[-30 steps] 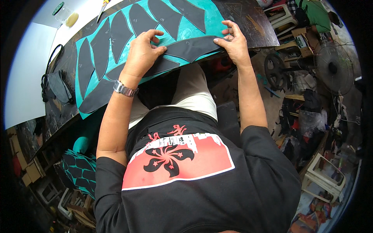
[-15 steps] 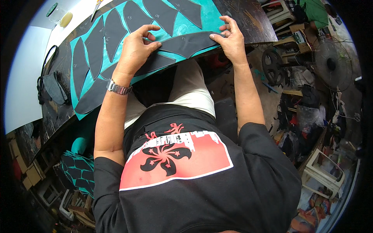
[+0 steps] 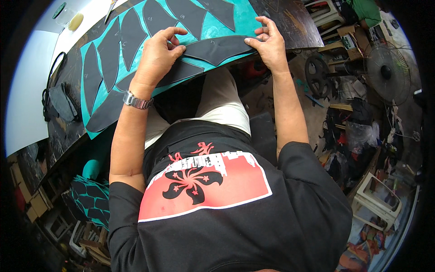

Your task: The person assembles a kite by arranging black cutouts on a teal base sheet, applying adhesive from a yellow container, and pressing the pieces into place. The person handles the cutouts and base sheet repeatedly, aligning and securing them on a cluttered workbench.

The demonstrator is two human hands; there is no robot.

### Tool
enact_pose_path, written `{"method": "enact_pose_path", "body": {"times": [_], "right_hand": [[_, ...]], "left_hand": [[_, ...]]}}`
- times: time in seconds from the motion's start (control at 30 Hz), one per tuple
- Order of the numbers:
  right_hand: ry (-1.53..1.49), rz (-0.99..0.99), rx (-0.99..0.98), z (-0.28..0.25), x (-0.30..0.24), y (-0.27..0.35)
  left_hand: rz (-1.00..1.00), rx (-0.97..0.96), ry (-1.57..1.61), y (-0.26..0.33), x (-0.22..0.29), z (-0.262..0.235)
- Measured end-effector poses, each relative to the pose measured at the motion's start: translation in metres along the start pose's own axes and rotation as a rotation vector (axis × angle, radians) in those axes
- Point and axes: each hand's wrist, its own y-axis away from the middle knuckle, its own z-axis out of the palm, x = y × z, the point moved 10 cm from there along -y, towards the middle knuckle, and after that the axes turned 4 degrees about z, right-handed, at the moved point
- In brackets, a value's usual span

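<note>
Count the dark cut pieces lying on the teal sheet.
7: three left, two top, one under left hand, one between hands. More may be hidden.

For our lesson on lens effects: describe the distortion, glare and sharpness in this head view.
Head view: fisheye bends the dark wooden workbench edge and leaves black corners; the white panel at left is blown out; the left hand, right hand and curved black leather piece look sharp.

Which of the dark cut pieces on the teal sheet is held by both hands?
The long curved piece at the sheet's near edge: left hand and right hand pinch its ends.
</note>
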Motion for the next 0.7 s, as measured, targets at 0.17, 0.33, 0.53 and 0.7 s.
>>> {"method": "enact_pose_path", "body": {"times": [0.17,0.33,0.53,0.7], "right_hand": [[0.055,-0.033,-0.012,0.004,-0.004,0.002],[0.073,-0.044,0.012,0.003,-0.003,0.003],[0.019,-0.025,0.002,0.002,0.001,0.000],[0.127,-0.069,0.052,0.002,-0.013,0.005]], "left_hand": [[0.114,0.022,-0.136,0.003,0.014,0.000],[0.060,-0.011,-0.163,0.001,0.008,-0.002],[-0.061,-0.056,-0.058,-0.003,-0.003,-0.001],[0.008,-0.058,-0.473,-0.005,0.011,-0.006]]}}
